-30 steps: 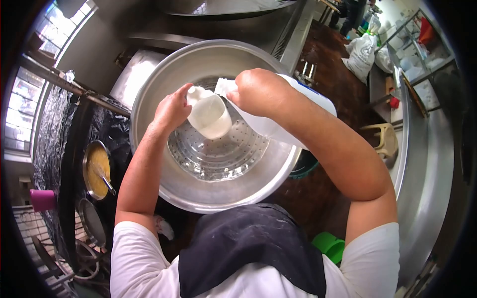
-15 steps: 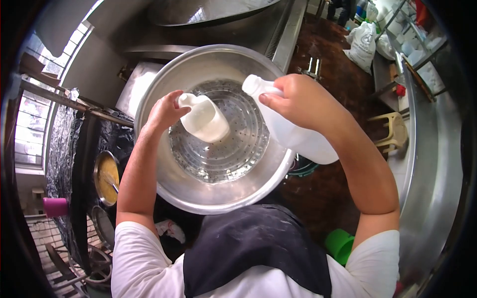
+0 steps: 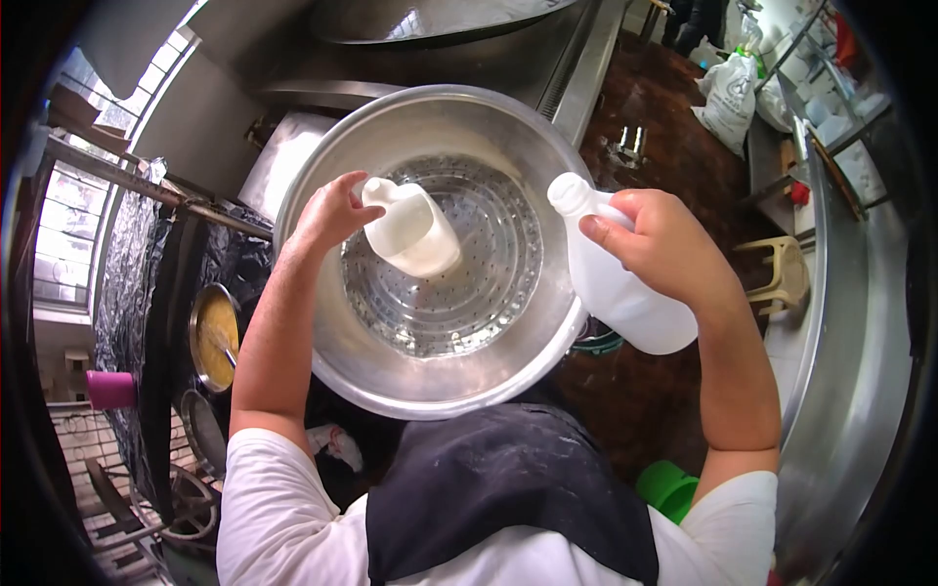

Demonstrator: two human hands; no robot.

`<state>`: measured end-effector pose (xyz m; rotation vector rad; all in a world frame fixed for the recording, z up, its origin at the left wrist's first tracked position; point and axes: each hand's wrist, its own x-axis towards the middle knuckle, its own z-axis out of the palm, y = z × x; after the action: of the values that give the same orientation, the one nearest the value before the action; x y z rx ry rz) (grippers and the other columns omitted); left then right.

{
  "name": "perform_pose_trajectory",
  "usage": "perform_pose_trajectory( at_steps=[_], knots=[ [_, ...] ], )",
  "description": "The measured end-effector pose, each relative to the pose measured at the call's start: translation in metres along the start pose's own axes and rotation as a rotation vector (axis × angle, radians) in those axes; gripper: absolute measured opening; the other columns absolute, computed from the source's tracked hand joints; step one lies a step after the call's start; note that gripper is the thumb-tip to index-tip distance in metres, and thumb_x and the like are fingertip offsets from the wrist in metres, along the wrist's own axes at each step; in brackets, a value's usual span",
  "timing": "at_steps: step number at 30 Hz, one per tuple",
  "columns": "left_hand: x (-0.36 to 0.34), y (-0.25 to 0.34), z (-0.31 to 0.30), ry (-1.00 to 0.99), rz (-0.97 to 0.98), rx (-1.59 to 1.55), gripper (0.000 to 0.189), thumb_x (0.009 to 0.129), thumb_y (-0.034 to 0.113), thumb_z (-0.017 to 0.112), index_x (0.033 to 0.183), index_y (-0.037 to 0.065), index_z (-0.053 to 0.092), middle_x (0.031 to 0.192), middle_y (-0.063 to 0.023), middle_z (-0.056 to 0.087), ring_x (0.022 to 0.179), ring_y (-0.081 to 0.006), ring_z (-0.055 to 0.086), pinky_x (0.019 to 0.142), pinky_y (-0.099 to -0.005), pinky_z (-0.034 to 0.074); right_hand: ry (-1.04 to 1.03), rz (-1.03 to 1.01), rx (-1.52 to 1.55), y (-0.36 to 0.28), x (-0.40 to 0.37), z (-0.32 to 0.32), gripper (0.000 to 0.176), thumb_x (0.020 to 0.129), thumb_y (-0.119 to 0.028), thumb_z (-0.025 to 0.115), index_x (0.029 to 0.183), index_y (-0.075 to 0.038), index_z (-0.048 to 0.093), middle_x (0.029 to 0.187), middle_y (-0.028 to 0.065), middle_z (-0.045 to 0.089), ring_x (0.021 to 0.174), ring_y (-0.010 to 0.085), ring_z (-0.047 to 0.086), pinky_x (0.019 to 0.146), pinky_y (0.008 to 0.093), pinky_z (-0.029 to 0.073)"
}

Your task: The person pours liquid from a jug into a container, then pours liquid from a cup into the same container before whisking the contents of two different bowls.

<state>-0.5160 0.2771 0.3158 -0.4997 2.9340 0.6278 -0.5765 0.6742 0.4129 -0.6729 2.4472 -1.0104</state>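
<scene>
My left hand [image 3: 337, 213] is closed on the neck end of a white plastic scoop [image 3: 415, 234], which looks like a jug with its side cut away. Whitish contents show inside it. Beneath the scoop is a large round metal basin [image 3: 479, 376] with a dotted, ringed bottom. My right hand [image 3: 664, 239] grips a translucent white plastic jug [image 3: 635, 303] near its neck. The jug's mouth, uncapped, overlaps the basin's right rim in this view, while its body slants down to the right outside the basin.
To the left, a metal pot [image 3: 215, 337] holds something yellow and a utensil. A pink cup [image 3: 110, 390] is farther left. A wide pan [image 3: 430, 24] stands at the back. On the right are a cream stool [image 3: 782, 278], a metal counter [image 3: 860, 391] and a white sack [image 3: 730, 105].
My right hand has drawn the jug right and toward me, moving its mouth away from the scoop. My left hand keeps the scoop over the basin. The whole view has shifted slightly.
</scene>
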Motion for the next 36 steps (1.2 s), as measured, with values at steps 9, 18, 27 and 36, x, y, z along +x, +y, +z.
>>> perform_pose_trajectory(
  at_steps=[9, 18, 27, 36],
  knots=[
    [0.002, -0.008, 0.005, -0.001, 0.0, 0.013, 0.072, 0.074, 0.028, 0.082, 0.137, 0.006, 0.055, 0.081, -0.0058, 0.066, 0.075, -0.0163, 0.064, 0.07, -0.0322, 0.052, 0.012, 0.068, 0.08, 0.001, -0.018, -0.002, 0.034, 0.09, -0.03, 0.065, 0.099, 0.003, 0.069, 0.075, 0.0154, 0.068, 0.067, 0.0209, 0.065, 0.068, 0.0342, 0.051],
    [-0.002, -0.013, 0.001, 0.027, -0.009, -0.023, 0.072, 0.074, 0.029, 0.082, 0.137, 0.007, 0.055, 0.081, -0.0051, 0.065, 0.073, -0.0158, 0.063, 0.068, -0.0321, 0.051, -0.017, 0.124, 0.101, -0.001, -0.031, -0.007, 0.035, 0.09, -0.028, 0.065, 0.103, 0.004, 0.069, 0.077, 0.0148, 0.07, 0.068, 0.0191, 0.067, 0.069, 0.0339, 0.052],
    [0.008, -0.031, 0.002, -0.003, -0.066, -0.047, 0.06, 0.076, 0.033, 0.081, 0.128, 0.008, 0.063, 0.092, -0.0101, 0.069, 0.084, -0.0217, 0.068, 0.078, -0.0352, 0.054, 0.005, 0.097, 0.118, 0.007, -0.033, -0.004, 0.034, 0.09, -0.028, 0.066, 0.1, 0.005, 0.069, 0.078, 0.0152, 0.07, 0.068, 0.0197, 0.067, 0.068, 0.034, 0.052],
    [0.016, -0.037, 0.004, 0.003, -0.097, -0.06, 0.051, 0.077, 0.033, 0.08, 0.119, 0.007, 0.067, 0.092, -0.0104, 0.069, 0.084, -0.0211, 0.067, 0.077, -0.0344, 0.054, 0.02, 0.113, 0.105, 0.007, -0.033, -0.005, 0.036, 0.089, -0.029, 0.067, 0.101, 0.005, 0.068, 0.078, 0.0145, 0.069, 0.071, 0.0203, 0.066, 0.071, 0.0346, 0.051]
  ],
)
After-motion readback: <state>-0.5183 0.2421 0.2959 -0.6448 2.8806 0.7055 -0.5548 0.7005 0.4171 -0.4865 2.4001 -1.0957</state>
